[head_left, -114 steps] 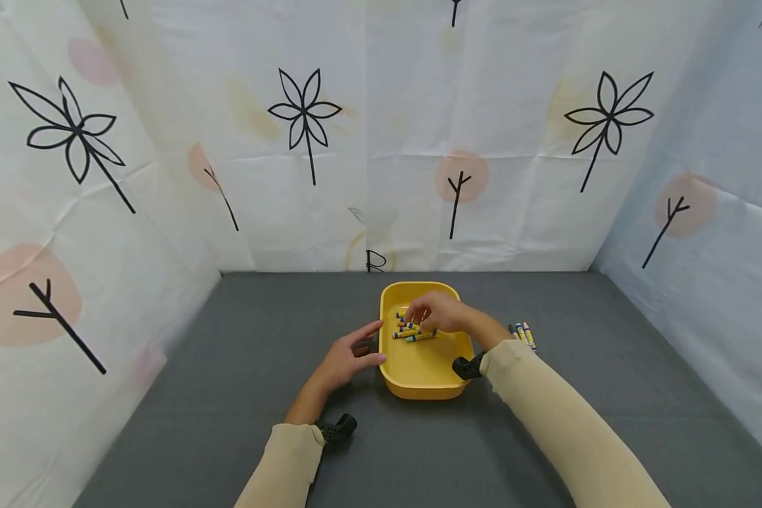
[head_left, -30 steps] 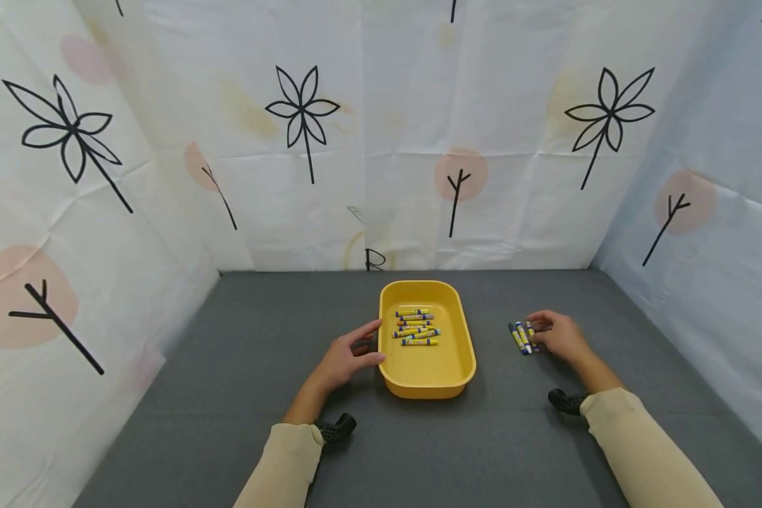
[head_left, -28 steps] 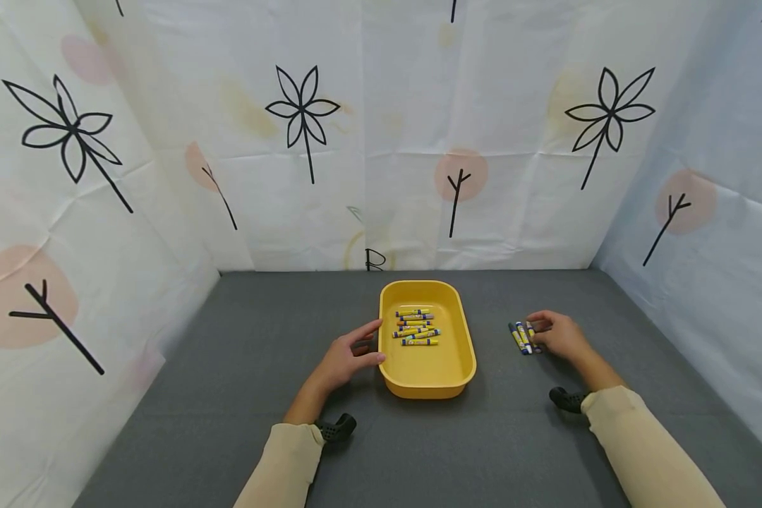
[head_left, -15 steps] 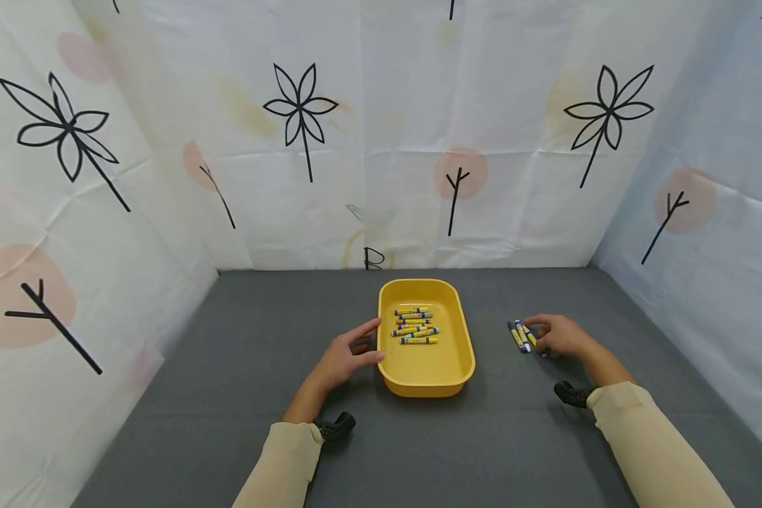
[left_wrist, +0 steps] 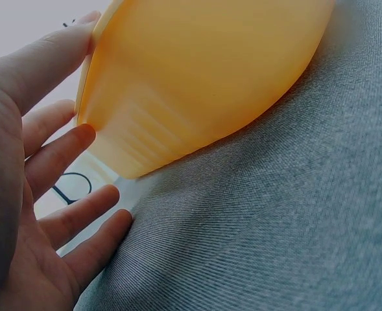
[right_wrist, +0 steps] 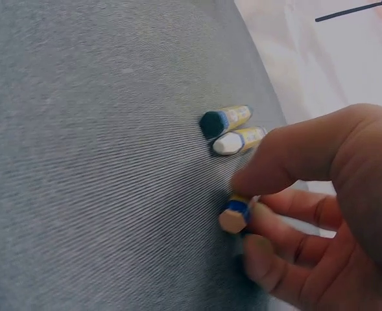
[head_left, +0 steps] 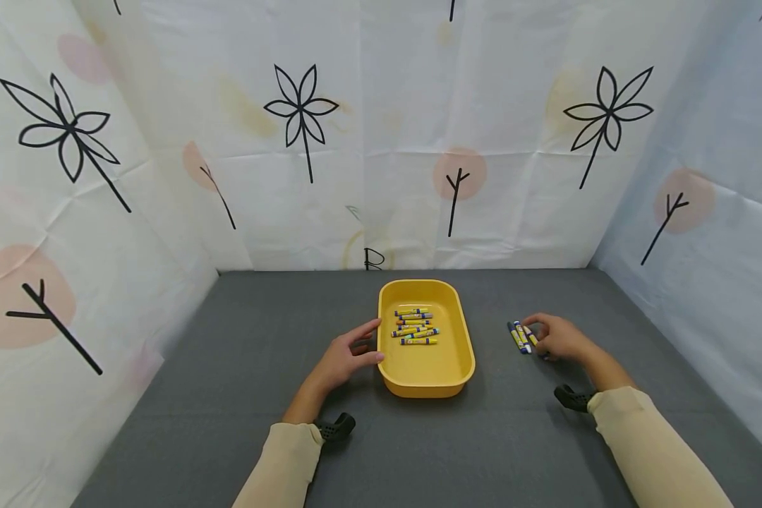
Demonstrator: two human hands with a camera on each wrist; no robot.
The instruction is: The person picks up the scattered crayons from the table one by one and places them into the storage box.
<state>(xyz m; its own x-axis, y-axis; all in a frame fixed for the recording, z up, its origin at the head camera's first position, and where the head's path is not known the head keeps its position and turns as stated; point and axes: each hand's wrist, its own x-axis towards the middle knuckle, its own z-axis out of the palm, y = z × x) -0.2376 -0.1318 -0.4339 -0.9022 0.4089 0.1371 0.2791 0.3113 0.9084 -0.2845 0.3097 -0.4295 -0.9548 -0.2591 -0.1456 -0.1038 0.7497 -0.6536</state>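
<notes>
In the head view, a yellow plastic tub (head_left: pixel 428 370) holds several yellow-wrapped crayons (head_left: pixel 419 341) lying side by side. My left hand (head_left: pixel 346 363) touches its left rim with thumb and fingertips, the fingers extended; the left wrist view shows the tub's wall (left_wrist: pixel 197 78) beside them. To the right of the tub, my right hand (head_left: pixel 561 336) pinches a peach-tipped crayon (right_wrist: pixel 235 217) between thumb and fingers. A dark green crayon (right_wrist: pixel 226 121) and a white crayon (right_wrist: pixel 239 141) lie beside it on the cloth. Something dark, partly hidden, sits under the right fingers.
A grey cloth (head_left: pixel 260 317) covers the table. White printed sheets (head_left: pixel 406 204) stand around its back and sides. Each wrist bears a black camera mount, such as the left mount (head_left: pixel 336 427).
My right hand has gone from inside the tub to the crayons on the right. Over the last second it shifted slightly and took hold of the peach-tipped crayon. The left hand stays put.
</notes>
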